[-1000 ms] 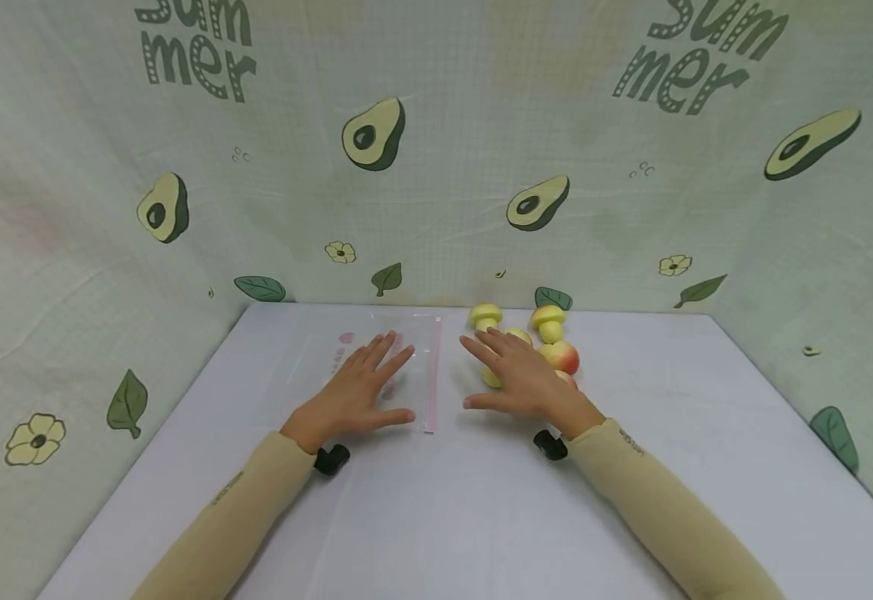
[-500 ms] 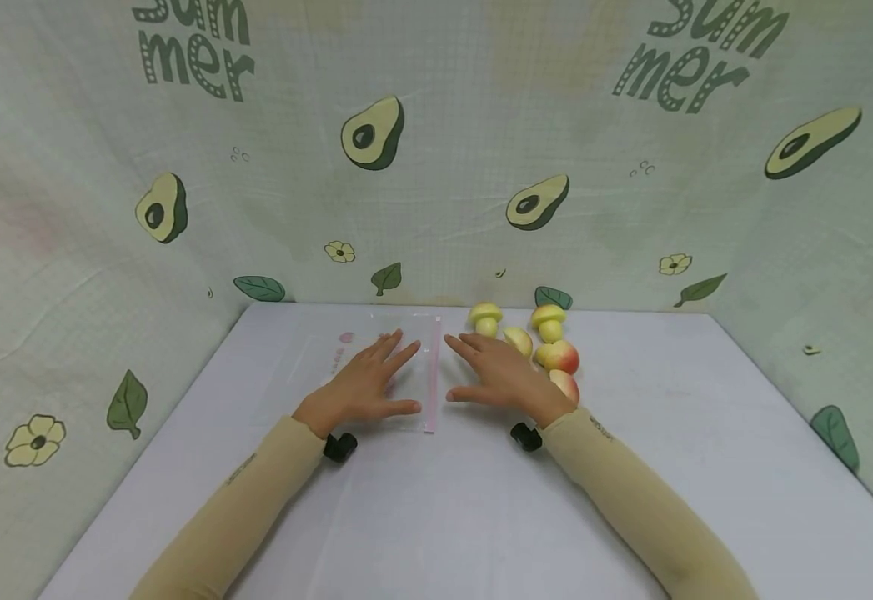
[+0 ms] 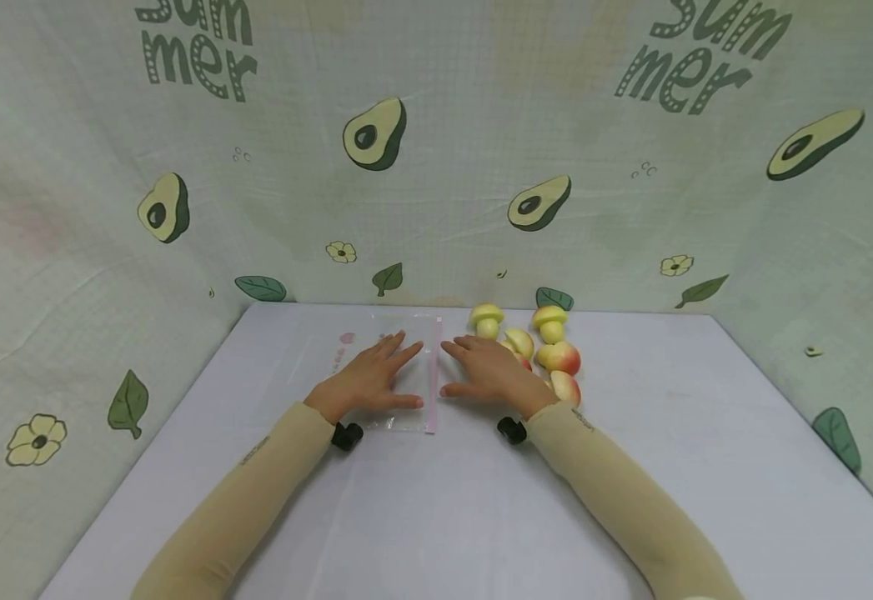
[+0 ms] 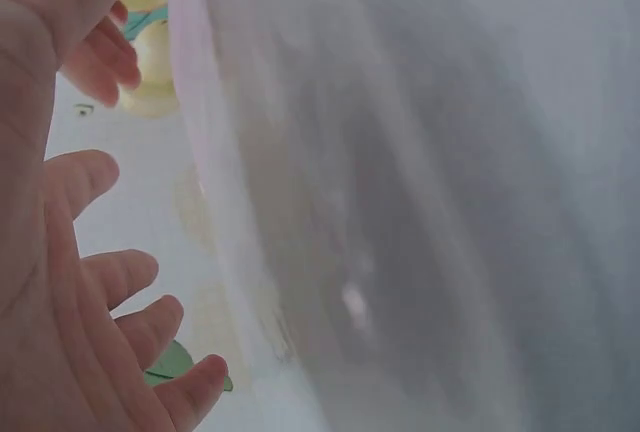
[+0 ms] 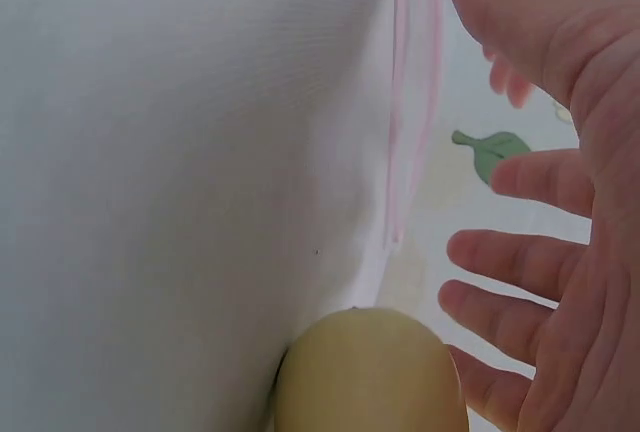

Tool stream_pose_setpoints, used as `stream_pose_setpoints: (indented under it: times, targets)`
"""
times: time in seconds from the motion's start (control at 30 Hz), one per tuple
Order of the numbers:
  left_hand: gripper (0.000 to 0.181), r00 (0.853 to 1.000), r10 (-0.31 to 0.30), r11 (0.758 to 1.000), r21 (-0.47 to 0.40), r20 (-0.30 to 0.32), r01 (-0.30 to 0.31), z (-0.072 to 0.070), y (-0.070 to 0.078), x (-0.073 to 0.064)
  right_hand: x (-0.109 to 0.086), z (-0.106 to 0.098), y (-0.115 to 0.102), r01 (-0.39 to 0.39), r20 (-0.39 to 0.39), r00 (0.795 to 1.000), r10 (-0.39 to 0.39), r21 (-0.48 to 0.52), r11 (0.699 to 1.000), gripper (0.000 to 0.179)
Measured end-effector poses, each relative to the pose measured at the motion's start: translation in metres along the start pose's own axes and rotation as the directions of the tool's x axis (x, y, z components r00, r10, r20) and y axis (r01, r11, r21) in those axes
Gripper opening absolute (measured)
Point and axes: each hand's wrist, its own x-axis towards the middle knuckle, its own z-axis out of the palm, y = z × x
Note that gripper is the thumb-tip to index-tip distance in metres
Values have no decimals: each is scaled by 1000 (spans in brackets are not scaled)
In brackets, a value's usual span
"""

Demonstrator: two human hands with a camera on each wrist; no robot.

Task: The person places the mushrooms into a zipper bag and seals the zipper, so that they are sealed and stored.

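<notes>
A clear plastic zip bag (image 3: 412,377) with pink print and a pink edge lies flat on the table. Over it spreads my left hand (image 3: 367,382), fingers apart and nothing held. My right hand (image 3: 490,372), also with spread fingers and holding nothing, hovers just right of the pink edge, its fingertips near that strip. Behind and beside it are mushroom-shaped yellow pieces (image 3: 486,321) and rounded yellow-and-red pieces (image 3: 559,358), some partly hidden by the hand. In the right wrist view a rounded yellowish piece (image 5: 370,377) sits below the fingers.
The white table (image 3: 436,517) ends at the back and sides against a hanging cloth (image 3: 444,150) printed with avocados and leaves. A small black camera (image 3: 512,430) is worn under the right wrist, another (image 3: 347,436) under the left.
My right hand has moved left, off the yellow pieces and toward the bag's pink edge, uncovering several of them. My left hand has shifted slightly right. Bag and pieces have stayed put.
</notes>
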Motion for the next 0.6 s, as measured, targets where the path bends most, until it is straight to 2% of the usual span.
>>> stream_pose_setpoints:
  times: [0.23,0.43,0.6]
  targets:
    - [100,998,-39,999,-11,47,39,2,-4,3,8,3,-2,21,10,1000,-21,3,1000,76]
    - [99,996,-55,998,-9,77,56,1,-3,1,14,4,-5,-10,57,998,9,29,1000,73]
    - [96,989,-90,996,-5,118,92,1,-1,-2,16,6,-7,-37,85,996,34,33,999,70]
